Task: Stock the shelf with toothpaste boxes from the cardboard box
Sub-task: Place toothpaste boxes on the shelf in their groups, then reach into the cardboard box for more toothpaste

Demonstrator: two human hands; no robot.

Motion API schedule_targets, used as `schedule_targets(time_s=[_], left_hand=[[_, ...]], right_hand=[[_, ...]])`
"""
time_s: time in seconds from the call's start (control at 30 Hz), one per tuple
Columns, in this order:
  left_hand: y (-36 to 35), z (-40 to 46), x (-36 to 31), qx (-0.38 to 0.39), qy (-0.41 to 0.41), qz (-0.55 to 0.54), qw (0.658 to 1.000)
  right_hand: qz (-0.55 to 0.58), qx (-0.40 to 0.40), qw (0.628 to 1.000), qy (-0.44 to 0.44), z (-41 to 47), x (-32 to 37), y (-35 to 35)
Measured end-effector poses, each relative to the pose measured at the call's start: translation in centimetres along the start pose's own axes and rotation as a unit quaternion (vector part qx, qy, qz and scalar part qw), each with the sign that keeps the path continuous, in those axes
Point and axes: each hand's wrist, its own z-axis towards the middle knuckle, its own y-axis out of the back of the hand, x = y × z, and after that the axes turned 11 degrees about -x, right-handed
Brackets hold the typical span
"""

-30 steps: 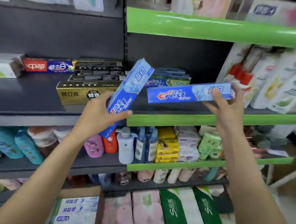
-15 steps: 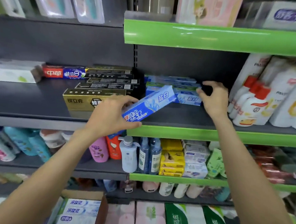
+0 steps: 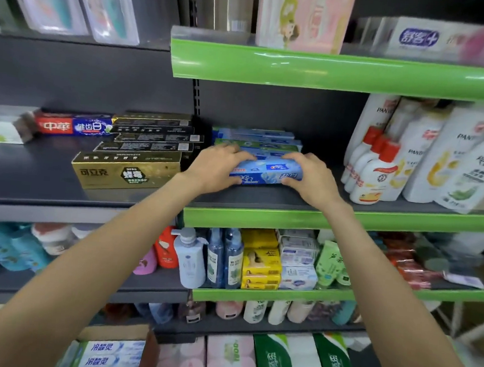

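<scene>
Change: blue box (image 3: 266, 172), a moment ago tilted in the left hand (image 3: 214, 167) above the shelf edge, now lies flat on the shelf (image 3: 262, 197); the right hand (image 3: 311, 178), which was further back at the stack, has come forward to the box's other end.
Left fingers: curled over the box's left end, thumb below at the front face, holding it.
Right fingers: curled over the right end, thumb at the front corner, gripping it too.
Box place: between the two sets of fingers, lengthwise along the shelf, just in front of the stack (image 3: 256, 141) of blue and green boxes that shows behind the knuckles.
Left of the fingers: gold box (image 3: 125, 172), close to the left wrist, dark boxes stepped behind it.
Right of the fingers: white bottles (image 3: 376, 175), a gap apart.
Below the forearms: carton (image 3: 108, 351) at the bottom, more pale boxes showing inside.
Meaning: this box looks as good as placed, likely needing only squaring against the stack; with stock left in the carton, the task seems unfinished.
</scene>
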Motion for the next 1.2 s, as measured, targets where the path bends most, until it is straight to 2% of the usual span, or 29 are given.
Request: schedule_targets(time_s=[0.1,0.17,0.23,0.37,0.47,0.53,0.6,0.67,0.77,0.87,0.97,1.03,1.1,1.2], left_hand=[[-0.9,0.4,0.0,0.034,0.062,0.027,0.997],[-1.0,0.1,0.0,0.020,0.101,0.039,0.994],[-0.7,-0.9,0.2,-0.056,0.105,0.046,0.992],[0.9,-6.4,0.0,-0.269,0.012,-0.044,0.962],[2.1,-12.8,-0.2,-0.327,-0.013,-0.106,0.939],[2.1,-17.5,0.4,-0.326,-0.004,-0.124,0.937],[1.5,-22.3,1.9,-0.291,0.026,-0.129,0.948],[0.4,-27.3,4.0,-0.223,0.076,-0.140,0.962],[-2.0,-34.7,7.6,-0.046,0.203,-0.150,0.966],[-5.6,-42.2,11.4,0.143,0.319,-0.118,0.929],[-8.8,-48.4,14.9,0.253,0.377,-0.128,0.882],[-11.0,-51.3,16.7,0.297,0.395,-0.108,0.862],[-13.5,-53.8,18.1,0.327,0.388,-0.091,0.857],[-16.9,-56.4,19.2,0.351,0.305,-0.051,0.884]], right_hand=[[-0.100,-0.011,0.995,-0.020,0.6,0.0,-1.5],[-0.125,-0.038,0.991,-0.011,0.5,0.0,-1.9],[-0.095,-0.077,0.992,0.034,-0.4,0.5,-2.0],[0.047,-0.139,0.983,0.111,-5.1,4.3,-1.8],[0.103,-0.125,0.973,0.166,-9.4,8.8,-2.4],[0.125,-0.108,0.968,0.187,-12.2,11.8,-3.6],[0.130,-0.079,0.964,0.217,-14.9,14.5,-5.6],[0.130,-0.011,0.964,0.231,-17.8,16.8,-8.8],[0.127,0.145,0.962,0.195,-22.3,19.4,-15.1],[0.097,0.311,0.933,0.155,-26.8,21.4,-22.3],[0.061,0.408,0.903,0.117,-30.4,23.3,-28.8],[0.021,0.450,0.887,0.107,-32.0,24.5,-32.7],[-0.018,0.478,0.870,0.116,-33.2,25.3,-36.3],[-0.076,0.482,0.862,0.136,-34.0,25.5,-40.9]])
